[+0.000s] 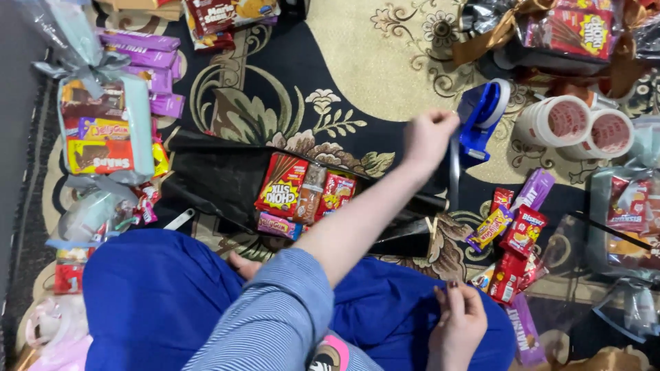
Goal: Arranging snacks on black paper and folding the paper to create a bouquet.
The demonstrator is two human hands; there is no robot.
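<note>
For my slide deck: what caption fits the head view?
Seated on a patterned carpet among snack packs, a person's left hand pinches shut by a blue tape dispenser.

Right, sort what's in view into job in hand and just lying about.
In hand: left hand, apparently pinching a tape strip; blue tape dispenser; black tray of snack packs.
Lying about: tape rolls; purple bars; wrapped gift pack; loose snacks.

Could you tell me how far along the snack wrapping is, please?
Done: a wrapped, ribbon-tied snack pack lies at the left. In hand: the left hand pinches at the blue tape dispenser, above snacks grouped on a black sheet; the right hand rests by the lap. Left: that group is unwrapped, and loose snacks lie at the right.
</note>
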